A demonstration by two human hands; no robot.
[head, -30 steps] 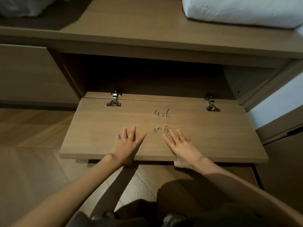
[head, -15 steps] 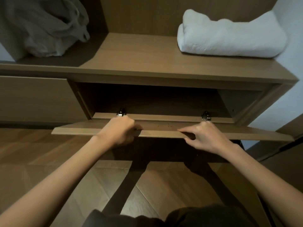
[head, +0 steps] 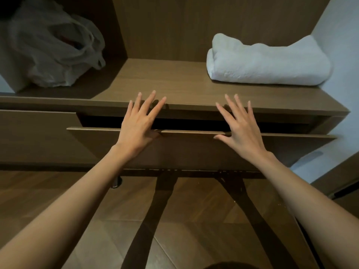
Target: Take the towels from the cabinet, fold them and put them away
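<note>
A folded white towel (head: 268,61) lies on the wooden cabinet shelf (head: 171,84) at the right, against the wall. Below the shelf, the flap door (head: 186,150) of the lower compartment is nearly upright, with only a narrow dark gap left at its top. My left hand (head: 138,123) rests flat on the door's upper edge, fingers spread. My right hand (head: 240,125) does the same further right, thumb along the door's top edge. Neither hand holds anything. The inside of the compartment is hidden.
A crumpled translucent plastic bag (head: 52,49) sits in the shelf's left corner. A closed door panel (head: 37,136) adjoins on the left. A pale wall (head: 342,55) bounds the right side. Wooden floor (head: 184,220) lies below, with a small round metal piece (head: 116,183) near the cabinet base.
The flap door swung up from lying flat open to almost closed. Both hands went from resting on its inner face, to gripping its edge, to pressing flat on its outer top.
</note>
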